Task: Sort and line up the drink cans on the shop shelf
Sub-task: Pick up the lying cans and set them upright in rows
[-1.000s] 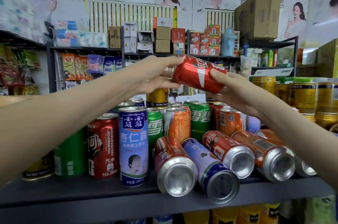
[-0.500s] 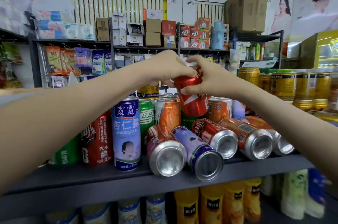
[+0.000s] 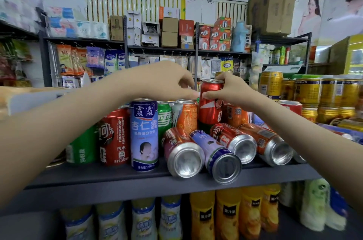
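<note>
We are placing the red cola can (image 3: 210,106) upright. Our right hand (image 3: 233,90) pinches its rim, and the can hangs just under that grip, over a green can (image 3: 204,127). Our left hand (image 3: 167,80) curls beside it (holding or merely touching, we cannot tell). Next we should probably seat it level, then stand up the toppled cans (image 3: 184,153) below the grip on the shelf (image 3: 117,181).

Sideways red cola can (image 3: 210,106) now upright, lowered among standing cans (image 3: 185,117).
</note>
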`<control>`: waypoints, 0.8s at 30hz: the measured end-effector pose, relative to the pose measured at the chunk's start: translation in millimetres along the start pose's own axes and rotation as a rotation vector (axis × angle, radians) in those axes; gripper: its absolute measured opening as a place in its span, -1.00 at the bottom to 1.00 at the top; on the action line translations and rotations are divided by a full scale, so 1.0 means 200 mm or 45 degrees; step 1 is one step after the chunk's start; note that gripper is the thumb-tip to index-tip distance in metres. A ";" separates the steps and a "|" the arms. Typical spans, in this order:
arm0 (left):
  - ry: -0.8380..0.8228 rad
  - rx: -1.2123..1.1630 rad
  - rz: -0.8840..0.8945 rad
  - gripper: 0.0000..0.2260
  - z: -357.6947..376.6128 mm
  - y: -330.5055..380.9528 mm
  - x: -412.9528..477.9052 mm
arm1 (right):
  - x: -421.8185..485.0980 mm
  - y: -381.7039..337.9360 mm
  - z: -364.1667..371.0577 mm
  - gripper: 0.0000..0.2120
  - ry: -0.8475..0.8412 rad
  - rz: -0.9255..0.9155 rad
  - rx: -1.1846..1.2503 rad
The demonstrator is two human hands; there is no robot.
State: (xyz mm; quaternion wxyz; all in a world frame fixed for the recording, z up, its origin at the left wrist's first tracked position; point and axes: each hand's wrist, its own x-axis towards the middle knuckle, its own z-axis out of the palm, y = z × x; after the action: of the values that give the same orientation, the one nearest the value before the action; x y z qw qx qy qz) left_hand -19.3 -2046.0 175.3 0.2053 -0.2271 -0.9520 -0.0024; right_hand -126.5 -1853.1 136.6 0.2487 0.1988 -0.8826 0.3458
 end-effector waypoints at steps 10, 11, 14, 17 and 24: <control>0.035 -0.043 0.010 -0.60 0.12 0.00 -0.21 | 0.01 0.00 0.11 -0.56 -0.259 0.173 -0.396; 0.061 -0.022 0.008 -0.59 0.13 0.00 -0.23 | 0.00 0.00 0.10 -0.57 -0.294 0.180 -0.421; 0.167 0.049 0.008 -0.57 0.19 0.03 -0.24 | 0.00 -0.01 0.08 -0.51 -0.382 0.188 -0.474; 0.225 0.128 0.010 -0.58 0.23 0.05 -0.24 | -0.03 -0.04 0.08 -0.53 -0.398 0.169 -0.563; 0.279 0.224 0.045 -0.61 0.25 0.08 -0.28 | -0.18 -0.20 0.00 -0.37 -0.257 -0.072 -0.569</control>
State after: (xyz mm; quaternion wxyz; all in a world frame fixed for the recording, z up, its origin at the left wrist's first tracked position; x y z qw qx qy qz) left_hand 12.9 -2050.5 105.4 0.3271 -0.2235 -0.9162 0.0598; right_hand -76.9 -1874.8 135.9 0.2065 0.1971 -0.9517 0.1133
